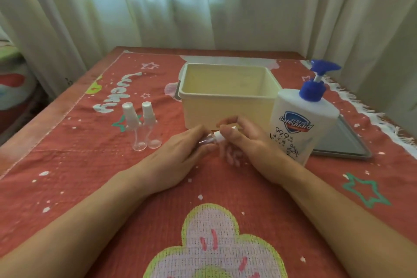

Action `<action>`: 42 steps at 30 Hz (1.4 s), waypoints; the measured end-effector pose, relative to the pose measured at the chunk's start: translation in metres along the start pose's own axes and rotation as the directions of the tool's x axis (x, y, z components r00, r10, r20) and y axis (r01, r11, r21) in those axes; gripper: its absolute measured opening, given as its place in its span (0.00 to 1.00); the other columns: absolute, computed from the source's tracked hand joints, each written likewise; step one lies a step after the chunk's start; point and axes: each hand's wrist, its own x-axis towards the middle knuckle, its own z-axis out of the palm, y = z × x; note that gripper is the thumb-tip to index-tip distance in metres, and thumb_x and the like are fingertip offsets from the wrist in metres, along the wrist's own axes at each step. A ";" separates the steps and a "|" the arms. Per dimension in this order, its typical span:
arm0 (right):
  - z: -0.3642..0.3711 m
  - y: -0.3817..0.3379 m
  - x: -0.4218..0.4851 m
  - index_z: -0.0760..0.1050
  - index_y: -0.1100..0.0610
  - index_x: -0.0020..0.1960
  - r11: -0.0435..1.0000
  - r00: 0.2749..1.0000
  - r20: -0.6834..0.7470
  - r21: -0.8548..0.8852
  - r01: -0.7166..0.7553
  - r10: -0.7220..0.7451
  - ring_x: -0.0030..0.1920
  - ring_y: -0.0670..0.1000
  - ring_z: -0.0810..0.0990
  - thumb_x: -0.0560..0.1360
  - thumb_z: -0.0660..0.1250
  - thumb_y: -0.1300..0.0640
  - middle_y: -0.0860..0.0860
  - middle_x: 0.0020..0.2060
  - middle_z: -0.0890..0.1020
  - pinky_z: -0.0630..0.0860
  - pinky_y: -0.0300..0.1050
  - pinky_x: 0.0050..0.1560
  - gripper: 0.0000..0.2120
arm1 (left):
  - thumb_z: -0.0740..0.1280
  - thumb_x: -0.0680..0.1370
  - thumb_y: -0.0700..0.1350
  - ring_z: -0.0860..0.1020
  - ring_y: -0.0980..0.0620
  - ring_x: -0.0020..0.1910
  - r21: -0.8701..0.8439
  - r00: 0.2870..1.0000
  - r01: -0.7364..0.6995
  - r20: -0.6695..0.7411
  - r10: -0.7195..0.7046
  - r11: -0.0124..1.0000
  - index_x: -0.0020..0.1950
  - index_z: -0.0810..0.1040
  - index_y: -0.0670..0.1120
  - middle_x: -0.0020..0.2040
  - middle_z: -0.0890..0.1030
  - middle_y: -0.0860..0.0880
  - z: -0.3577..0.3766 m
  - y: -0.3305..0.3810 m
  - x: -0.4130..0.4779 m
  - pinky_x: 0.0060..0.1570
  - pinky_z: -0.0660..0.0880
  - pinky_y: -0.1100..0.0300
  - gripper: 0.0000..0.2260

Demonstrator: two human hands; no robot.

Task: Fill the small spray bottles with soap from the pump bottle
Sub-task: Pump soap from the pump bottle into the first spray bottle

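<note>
Presently, left hand point(180, 158) fingers clamp the small clear plastic spray bottle point(208, 140); right hand point(246, 140) fingers pinch its white cap point(218, 135), beside the cream plastic tub point(228, 99).

Pump bottle point(302, 124): white, blue pump head, "Safeguard" label, stood upright at right | Two small spray bottles point(144, 128): clear, white-capped, stood upright side by side, touching, at left | Third spray bottle point(211, 139): clear, white top, laid sideways, held between both hands at centre
</note>
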 end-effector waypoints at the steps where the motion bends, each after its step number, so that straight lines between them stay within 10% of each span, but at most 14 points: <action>1: 0.000 0.001 0.000 0.72 0.63 0.54 0.999 1.000 -0.012 -0.054 -0.006 0.005 0.28 0.55 0.73 0.78 0.64 0.45 0.58 0.31 0.79 0.69 0.41 0.27 0.19 | 0.58 0.82 0.53 0.75 0.63 0.43 0.013 1.000 -0.006 0.000 0.006 1.000 0.51 0.70 0.46 0.43 0.75 0.58 0.000 -0.002 0.000 0.43 0.69 0.70 0.10; 6: 0.001 0.006 -0.001 0.71 0.62 0.58 0.999 0.999 0.028 -0.034 0.030 -0.029 0.31 0.50 0.76 0.78 0.66 0.66 0.54 0.36 0.79 0.73 0.46 0.32 0.10 | 0.58 0.82 0.55 0.74 0.63 0.43 0.046 1.000 0.016 0.007 -0.017 0.999 0.49 0.69 0.48 0.44 0.75 0.56 -0.002 -0.007 -0.002 0.43 0.68 0.71 0.11; 11: 0.002 0.005 0.001 0.72 0.61 0.52 0.999 0.999 0.003 -0.012 -0.044 0.044 0.29 0.54 0.76 0.79 0.65 0.53 0.55 0.31 0.80 0.71 0.49 0.30 0.11 | 0.58 0.83 0.53 0.76 0.58 0.45 0.066 0.999 0.013 0.049 -0.016 0.998 0.53 0.71 0.46 0.48 0.78 0.53 0.002 -0.009 -0.002 0.47 0.72 0.63 0.11; 15: 0.000 0.010 0.000 0.70 0.60 0.56 0.998 1.000 0.012 -0.052 0.028 -0.027 0.31 0.53 0.73 0.78 0.66 0.66 0.56 0.35 0.78 0.72 0.50 0.34 0.08 | 0.58 0.83 0.53 0.76 0.55 0.46 0.068 0.998 0.031 0.047 -0.034 0.997 0.53 0.71 0.46 0.48 0.78 0.51 0.001 -0.014 -0.001 0.48 0.72 0.58 0.11; 21: 0.002 0.011 0.002 0.73 0.59 0.54 0.998 0.999 -0.021 -0.052 0.023 -0.024 0.33 0.56 0.76 0.78 0.67 0.58 0.53 0.34 0.80 0.73 0.52 0.35 0.07 | 0.56 0.81 0.58 0.77 0.58 0.47 0.039 0.997 0.016 0.069 -0.019 0.999 0.54 0.71 0.48 0.49 0.78 0.55 0.004 -0.011 -0.001 0.48 0.73 0.61 0.15; 25: -0.001 0.007 0.000 0.70 0.57 0.63 0.996 0.997 -0.004 0.047 0.072 -0.071 0.45 0.52 0.79 0.74 0.69 0.70 0.58 0.53 0.78 0.77 0.51 0.41 0.21 | 0.53 0.79 0.62 0.75 0.59 0.43 0.037 0.999 0.035 0.030 -0.036 0.999 0.51 0.70 0.47 0.45 0.76 0.54 -0.001 -0.012 -0.001 0.43 0.70 0.64 0.19; 30: 0.001 0.012 0.002 0.75 0.61 0.54 0.999 0.999 -0.023 -0.044 0.022 -0.023 0.37 0.55 0.78 0.79 0.67 0.61 0.57 0.40 0.80 0.77 0.52 0.39 0.05 | 0.57 0.81 0.56 0.75 0.59 0.43 0.061 0.998 0.033 0.052 -0.036 0.998 0.51 0.69 0.49 0.46 0.77 0.54 0.000 -0.010 -0.003 0.45 0.71 0.64 0.11; 33: -0.002 0.011 0.001 0.70 0.58 0.58 0.995 0.996 0.004 -0.031 0.094 -0.094 0.50 0.54 0.81 0.74 0.67 0.73 0.59 0.52 0.79 0.78 0.47 0.52 0.17 | 0.57 0.82 0.56 0.75 0.59 0.43 0.061 0.998 0.052 0.042 -0.054 0.997 0.50 0.69 0.48 0.45 0.77 0.54 -0.002 -0.010 -0.002 0.43 0.70 0.65 0.12; 42: -0.003 0.001 -0.003 0.79 0.47 0.52 0.866 0.966 -0.187 -0.496 0.064 -0.179 0.44 0.42 0.81 0.77 0.69 0.47 0.42 0.42 0.83 0.78 0.47 0.47 0.06 | 0.59 0.83 0.53 0.75 0.61 0.38 0.013 0.977 -0.008 -0.215 0.011 1.000 0.49 0.71 0.50 0.38 0.75 0.59 -0.010 -0.008 -0.004 0.39 0.69 0.66 0.08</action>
